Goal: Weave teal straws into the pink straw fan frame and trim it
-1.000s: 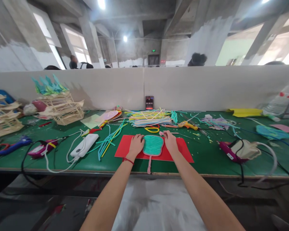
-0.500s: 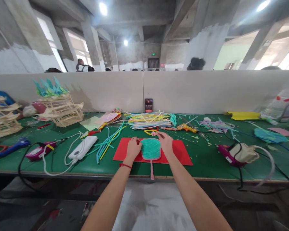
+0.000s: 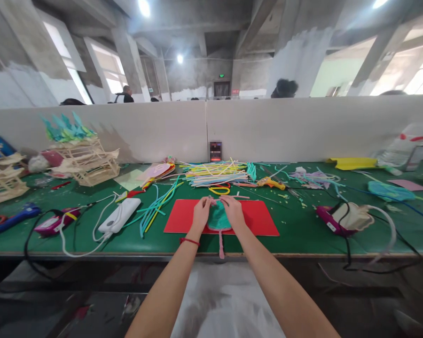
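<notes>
A teal pipe-cleaner fan [image 3: 217, 221] with a pink handle [image 3: 220, 245] lies on a red sheet [image 3: 257, 218] on the green table [image 3: 296, 230]. My left hand [image 3: 201, 213] and my right hand [image 3: 233, 212] sit close together on the fan's upper part. Their fingertips meet at its top edge and pinch a pink strand there. Both hands cover most of the fan.
A pile of coloured pipe cleaners [image 3: 215, 172] and a yellow glue gun [image 3: 272, 183] lie behind the sheet. A white power bank [image 3: 120, 215] and a pink glue gun [image 3: 54, 223] are on the left, wooden stick models [image 3: 88, 162] at the back left. Another glue gun with cables [image 3: 341, 218] is on the right.
My hands have moved inward from the fan's two sides and now meet at its top edge. The view has shifted slightly.
</notes>
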The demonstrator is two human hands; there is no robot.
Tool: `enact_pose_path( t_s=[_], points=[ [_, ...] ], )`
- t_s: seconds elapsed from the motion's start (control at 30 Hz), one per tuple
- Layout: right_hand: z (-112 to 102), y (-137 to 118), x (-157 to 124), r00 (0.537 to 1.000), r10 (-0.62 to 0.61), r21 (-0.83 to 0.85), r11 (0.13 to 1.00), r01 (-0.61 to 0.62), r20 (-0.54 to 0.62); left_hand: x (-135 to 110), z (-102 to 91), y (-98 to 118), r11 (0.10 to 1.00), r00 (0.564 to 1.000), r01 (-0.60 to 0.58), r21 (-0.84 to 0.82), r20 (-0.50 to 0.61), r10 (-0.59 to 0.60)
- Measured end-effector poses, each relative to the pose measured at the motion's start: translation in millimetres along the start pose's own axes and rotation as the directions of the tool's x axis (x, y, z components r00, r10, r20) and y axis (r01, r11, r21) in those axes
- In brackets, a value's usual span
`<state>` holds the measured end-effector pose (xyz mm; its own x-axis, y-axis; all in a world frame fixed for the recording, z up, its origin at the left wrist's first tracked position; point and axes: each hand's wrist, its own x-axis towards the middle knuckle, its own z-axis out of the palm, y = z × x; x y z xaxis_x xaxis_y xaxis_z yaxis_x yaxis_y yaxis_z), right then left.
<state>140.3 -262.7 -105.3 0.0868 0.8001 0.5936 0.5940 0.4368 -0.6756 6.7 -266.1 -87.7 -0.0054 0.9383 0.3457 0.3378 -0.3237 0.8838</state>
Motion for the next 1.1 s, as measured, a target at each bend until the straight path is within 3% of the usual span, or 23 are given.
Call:
enact_pose_path(
  t_s=[0.17, 0.57, 0.83, 1.1],
  points=[
    [2, 4, -1, 0.999, -0.038, -0.001, 0.999, 0.038, -0.004, -1, -2.1, -4, 0.998, 0.994, -0.025, -0.061, 0.106, 0.031],
    [1, -5, -7, 0.987, -0.149, -0.028, 0.988, 0.150, 0.060, 1, -1.7, -14, 0.997, 0.998, 0.017, -0.069, -0.056, -0.021],
    [-3, -7, -7, 0.989, -0.148, -0.101, 0.984, 0.147, -0.003, 5, 0.3, -16, 0.987, 0.998, 0.017, -0.162, -0.052, -0.026],
    [-3, -6, -7, 0.990, -0.131, -0.121, 0.985, 0.125, -0.046, 4, -1.3, -15, 0.995, 0.999, -0.019, -0.099, 0.044, 0.023]
  ],
)
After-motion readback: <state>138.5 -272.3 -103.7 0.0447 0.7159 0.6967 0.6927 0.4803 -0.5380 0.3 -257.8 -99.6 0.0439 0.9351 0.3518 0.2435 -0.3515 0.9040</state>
